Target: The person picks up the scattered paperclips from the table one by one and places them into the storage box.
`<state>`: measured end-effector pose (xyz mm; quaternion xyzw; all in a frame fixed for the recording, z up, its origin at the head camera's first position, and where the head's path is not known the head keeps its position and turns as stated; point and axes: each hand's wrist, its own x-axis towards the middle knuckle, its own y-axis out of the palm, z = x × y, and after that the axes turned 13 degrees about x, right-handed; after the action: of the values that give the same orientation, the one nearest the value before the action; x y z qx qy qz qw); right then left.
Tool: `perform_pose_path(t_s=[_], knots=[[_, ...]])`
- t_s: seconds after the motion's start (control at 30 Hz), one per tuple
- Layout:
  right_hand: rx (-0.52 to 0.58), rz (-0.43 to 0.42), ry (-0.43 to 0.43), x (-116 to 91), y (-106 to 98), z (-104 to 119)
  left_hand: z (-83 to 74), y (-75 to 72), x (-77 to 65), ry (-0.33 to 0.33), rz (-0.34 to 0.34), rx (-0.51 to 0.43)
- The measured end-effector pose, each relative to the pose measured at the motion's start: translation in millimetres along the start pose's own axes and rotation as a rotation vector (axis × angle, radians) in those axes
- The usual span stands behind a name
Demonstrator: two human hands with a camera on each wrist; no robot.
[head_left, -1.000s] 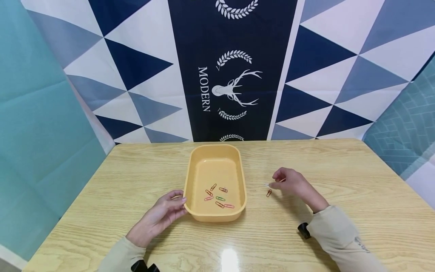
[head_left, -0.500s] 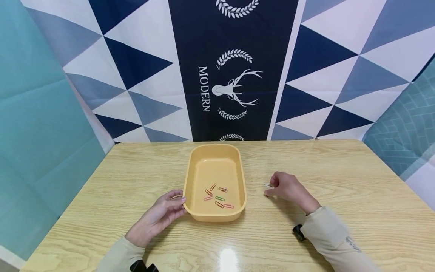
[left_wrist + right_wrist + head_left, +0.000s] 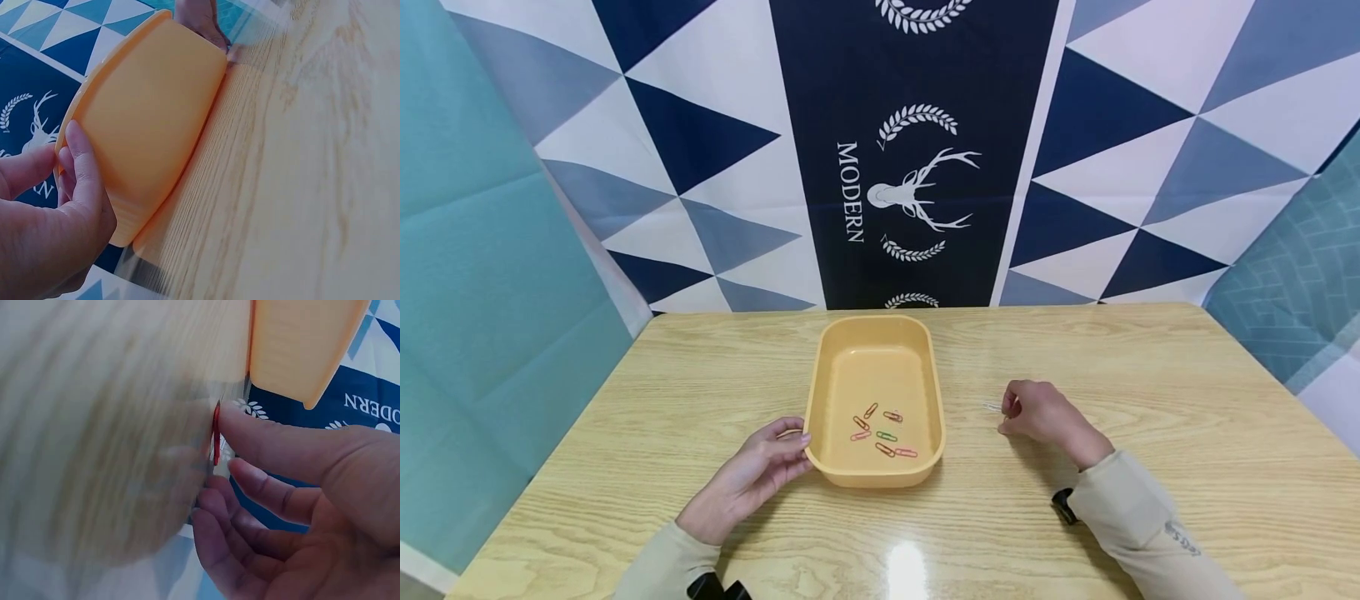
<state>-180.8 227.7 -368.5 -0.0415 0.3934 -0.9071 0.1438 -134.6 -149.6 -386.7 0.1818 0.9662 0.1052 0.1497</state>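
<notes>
My left hand (image 3: 752, 475) grips the left rim of a yellow plastic tray (image 3: 880, 481), thumb and fingers on either side of the rim in the left wrist view. Inside the tray lie several paper clips, including a green paper clip (image 3: 887, 437) and a pink paper clip (image 3: 906, 453). On the table to the right, the curled fingers of my right hand (image 3: 1045, 414) hold a red paper clip (image 3: 217, 434) low at the tabletop, its thumb tip against one end. White or silver paper clips (image 3: 991, 407) lie just beyond these fingers, partly hidden.
The wooden table (image 3: 700, 375) bears the tray near its middle. A patterned cloth (image 3: 917, 167) hangs behind its far edge. Teal hangings (image 3: 512, 292) stand at both sides. Light glares off the table's front.
My right hand has come down over the red paper clip, then shifted slightly right with it. The left hand and tray have stayed in place.
</notes>
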Motion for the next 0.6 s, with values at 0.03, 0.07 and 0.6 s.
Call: perform_pose_path(t_s=[0.03, 0.07, 0.6], knots=[[-0.007, 0.003, -0.007, -0.5, -0.2, -0.1, 0.0, 0.0, -0.3, 0.0, 0.002, 0.0], [-0.012, 0.005, -0.012, -0.9, -0.3, 0.0, 0.1, 0.1, -0.5, -0.001, 0.002, -0.001], [0.005, 0.016, 0.01, -4.8, -4.9, 0.0, 1.0, 0.7, -1.4, 0.015, 0.004, -0.01]])
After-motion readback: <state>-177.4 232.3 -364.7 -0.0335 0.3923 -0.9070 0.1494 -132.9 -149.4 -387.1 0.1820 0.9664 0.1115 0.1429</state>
